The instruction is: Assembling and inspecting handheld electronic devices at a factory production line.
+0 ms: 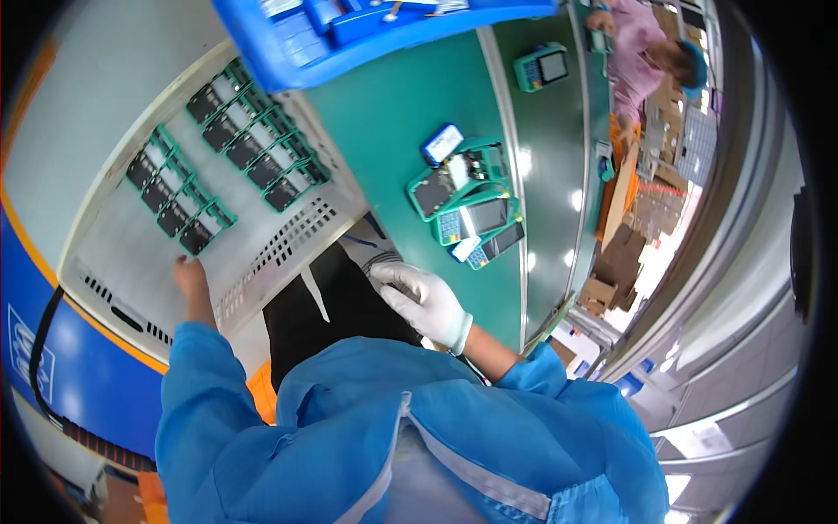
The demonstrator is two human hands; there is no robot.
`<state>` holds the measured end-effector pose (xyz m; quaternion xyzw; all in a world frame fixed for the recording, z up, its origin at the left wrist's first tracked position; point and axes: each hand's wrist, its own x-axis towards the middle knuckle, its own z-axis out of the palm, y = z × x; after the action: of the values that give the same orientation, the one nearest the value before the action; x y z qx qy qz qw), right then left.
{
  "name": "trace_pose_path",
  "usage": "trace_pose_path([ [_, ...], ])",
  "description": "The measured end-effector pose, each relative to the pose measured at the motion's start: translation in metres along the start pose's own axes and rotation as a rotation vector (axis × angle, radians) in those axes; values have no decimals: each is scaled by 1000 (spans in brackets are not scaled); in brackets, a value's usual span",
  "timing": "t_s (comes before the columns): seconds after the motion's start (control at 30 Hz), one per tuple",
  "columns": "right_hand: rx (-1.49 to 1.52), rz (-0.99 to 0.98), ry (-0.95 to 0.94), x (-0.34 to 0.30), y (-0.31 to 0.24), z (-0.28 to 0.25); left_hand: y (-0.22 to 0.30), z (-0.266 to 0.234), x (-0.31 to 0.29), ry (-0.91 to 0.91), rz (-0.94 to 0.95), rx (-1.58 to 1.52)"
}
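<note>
My bare left hand [188,278] is inside a white plastic crate [105,188], its fingers slightly apart at the near end of a short row of green-framed device housings [175,192]. Whether the fingertips touch the last housing is hard to tell. A longer double row of such housings [257,140], with black and pale parts, stands farther right in the crate. My right hand [423,301], in a white glove, hovers over my lap beside the green bench [393,113], fingers loosely curled with a gap and nothing visible in them.
Green handheld keypad terminals [476,223] and an opened housing [436,188] lie on the bench by a small blue-and-white device [443,143]. A blue parts bin [367,39] overhangs the far side. Another terminal [541,67] sits beyond a metal rail. A co-worker [642,52] in pink works opposite.
</note>
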<state>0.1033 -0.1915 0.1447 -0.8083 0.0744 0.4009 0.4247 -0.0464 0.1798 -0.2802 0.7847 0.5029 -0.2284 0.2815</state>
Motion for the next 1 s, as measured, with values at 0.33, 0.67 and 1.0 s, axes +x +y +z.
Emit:
trace_pose_path([
  [0.33,-264,-27,705,-22,75,-164,66,-38,-134,-268,244,-393],
  [0.67,-496,-154,469,73,65,-197,184,-123,-271,-549,196,-689],
  [1.0,-113,-390,105,-37,8,-198,323,-153,-415,-1321,393,-752],
])
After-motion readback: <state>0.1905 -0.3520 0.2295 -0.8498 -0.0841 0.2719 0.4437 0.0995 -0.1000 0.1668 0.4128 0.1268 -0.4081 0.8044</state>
